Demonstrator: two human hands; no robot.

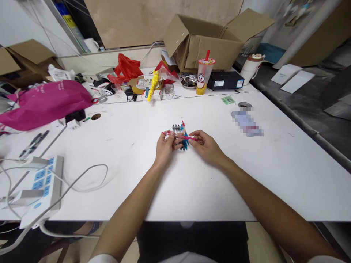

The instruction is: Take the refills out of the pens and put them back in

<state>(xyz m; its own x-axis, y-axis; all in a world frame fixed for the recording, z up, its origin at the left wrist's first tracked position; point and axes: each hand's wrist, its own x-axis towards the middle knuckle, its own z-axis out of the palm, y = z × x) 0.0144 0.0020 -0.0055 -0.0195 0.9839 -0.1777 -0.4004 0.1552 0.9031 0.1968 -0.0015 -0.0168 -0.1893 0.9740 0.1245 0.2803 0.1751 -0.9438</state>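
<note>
A pink-red pen [179, 136] is held roughly level between my two hands, above the white table. My left hand [166, 147] pinches its left part, near the clear and red end. The fingers of my right hand [203, 146] are closed on its right end. Beneath and just behind the pen, several pens [181, 128] lie side by side on the table, some dark, some blue, one with a red tip. My fingers and the held pen partly cover them.
At the left are a power strip [45, 186] with cables, black pens [34, 144] and a magenta bag [49, 104]. Along the back stand a drink cup [204, 76], a black box [226, 80] and a cardboard box [211, 47]. A blurred packet [246, 123] lies at the right.
</note>
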